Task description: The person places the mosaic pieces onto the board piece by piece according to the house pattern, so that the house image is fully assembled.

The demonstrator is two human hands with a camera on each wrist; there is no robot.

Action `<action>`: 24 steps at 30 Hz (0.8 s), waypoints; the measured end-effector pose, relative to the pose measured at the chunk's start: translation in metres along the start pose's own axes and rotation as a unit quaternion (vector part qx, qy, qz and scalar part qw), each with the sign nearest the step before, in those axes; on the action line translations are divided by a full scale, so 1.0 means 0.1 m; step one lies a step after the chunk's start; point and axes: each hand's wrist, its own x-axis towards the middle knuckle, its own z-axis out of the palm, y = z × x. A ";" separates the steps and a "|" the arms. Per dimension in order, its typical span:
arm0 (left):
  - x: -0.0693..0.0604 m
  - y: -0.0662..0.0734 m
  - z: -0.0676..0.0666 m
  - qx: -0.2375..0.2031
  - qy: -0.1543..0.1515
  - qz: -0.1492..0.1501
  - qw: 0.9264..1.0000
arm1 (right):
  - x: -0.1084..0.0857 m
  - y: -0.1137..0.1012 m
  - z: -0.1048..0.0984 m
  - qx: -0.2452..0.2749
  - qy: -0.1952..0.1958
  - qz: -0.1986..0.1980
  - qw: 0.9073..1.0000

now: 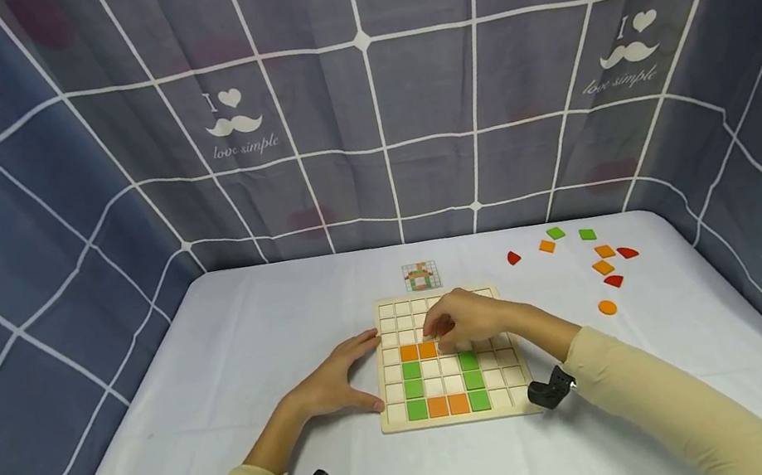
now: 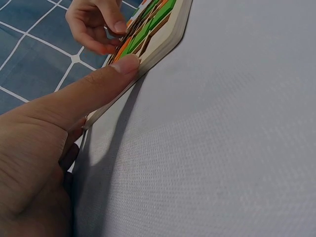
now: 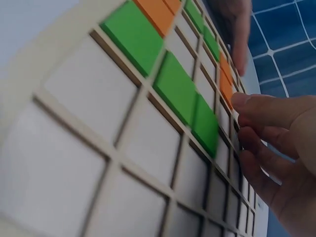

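I find the wooden board point(image 1: 504, 375) on the white cloth-covered surface point(image 1: 226, 398), at mid-width before the person; it lies flat, near edge towards the body and far edge towards the patterned card point(image 1: 421, 276); its sides look about equal, so I cannot settle a long axis; its grid lines run away from the body and across it.

The board is pale, with square recesses between thin raised ribs and rounded corners; two columns of flat, smooth green tiles point(image 1: 473, 380) run away from the person, and a pair of orange tiles point(image 1: 449, 405) joins their near ends; two further orange squares point(image 1: 419, 351) sit side by side at the far end of the left column.

I record the hands as apart; the left hand point(image 1: 333, 380) has thumb and fingers spread along the board's left edge, thumb pad on the rim; the right hand point(image 1: 466, 316) is over the grid with bent fingers, tips beside the orange squares; I cannot tell whether it pinches anything.

To the right lie loose pieces: green and orange four-sided ones, red curved-edged pieces point(image 1: 614, 282) and an orange disc point(image 1: 608, 307); behind hangs a grey-blue fabric curtain point(image 1: 427, 87) with white lines.
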 end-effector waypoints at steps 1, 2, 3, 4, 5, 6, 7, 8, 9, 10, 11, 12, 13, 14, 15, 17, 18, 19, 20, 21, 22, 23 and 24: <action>0.00 0.00 0.00 0.001 0.001 0.000 1.000 | -0.01 0.01 -0.03 -0.001 0.003 0.002 1.000; 0.00 0.00 0.00 0.001 0.001 0.000 1.000 | -0.03 0.02 -0.07 -0.001 0.007 0.004 1.000; 0.00 0.00 0.00 0.002 0.001 0.000 1.000 | -0.05 0.04 -0.11 -0.001 0.010 0.004 1.000; -0.01 0.00 0.00 0.002 0.002 0.000 1.000 | -0.07 0.04 -0.15 -0.001 0.012 0.005 1.000; -0.01 0.00 0.00 0.003 0.002 0.000 1.000 | -0.09 0.05 -0.20 -0.003 0.016 0.007 1.000; -0.01 0.00 0.00 0.003 0.003 0.000 1.000 | -0.12 0.06 -0.25 -0.007 0.019 0.008 1.000; -0.01 0.00 0.00 0.003 0.003 0.001 1.000 | -0.14 0.08 -0.30 -0.010 0.023 0.012 1.000; -0.01 0.00 0.01 0.003 0.004 0.002 1.000 | -0.16 0.10 -0.34 -0.013 0.026 0.015 0.999; 0.00 -0.01 0.01 0.003 0.004 0.002 1.000 | -0.19 0.13 -0.39 -0.015 0.031 0.017 0.999; 0.00 -0.01 0.01 0.002 0.004 0.003 1.000 | -0.21 0.15 -0.44 -0.015 0.036 0.022 0.999; 0.00 -0.01 0.01 0.002 0.005 0.003 1.000 | -0.23 0.18 -0.48 -0.019 0.041 0.024 0.999; 0.00 -0.02 0.01 0.001 0.005 0.003 1.000 | -0.25 0.22 -0.52 -0.022 0.045 0.025 0.998; 0.00 -0.02 0.01 0.000 0.006 0.004 1.000 | -0.28 0.26 -0.56 -0.024 0.051 0.028 0.998; 0.00 -0.02 0.01 -0.002 0.005 0.004 1.000 | -0.30 0.29 -0.60 -0.027 0.057 0.030 0.998; 0.00 -0.02 0.02 -0.003 0.005 0.004 1.000 | -0.33 0.32 -0.65 -0.028 0.064 0.036 0.997; 0.00 -0.02 0.02 -0.005 0.004 0.005 1.000 | -0.38 0.40 -0.74 -0.030 0.077 0.050 0.995; -0.01 -0.02 0.02 -0.005 0.004 0.005 1.000 | -0.40 0.44 -0.79 -0.029 0.084 0.058 0.994; -0.01 -0.02 0.02 -0.005 0.004 0.006 1.000 | -0.43 0.47 -0.83 -0.027 0.092 0.068 0.993; -0.01 -0.02 0.02 -0.005 0.003 0.007 1.000 | -0.46 0.50 -0.88 -0.024 0.100 0.078 0.992; -0.01 -0.02 0.02 -0.003 0.003 0.007 1.000 | -0.49 0.54 -0.92 -0.019 0.109 0.091 0.990; -0.01 -0.02 0.02 -0.001 0.003 0.008 1.000 | -0.52 0.58 -0.96 -0.019 0.119 0.102 0.987; -0.01 -0.02 0.01 0.001 0.003 0.008 1.000 | -0.55 0.61 -1.00 -0.014 0.129 0.112 0.985; -0.01 -0.01 0.01 0.002 0.004 0.008 1.000 | -0.58 0.64 -1.04 -0.011 0.139 0.123 0.983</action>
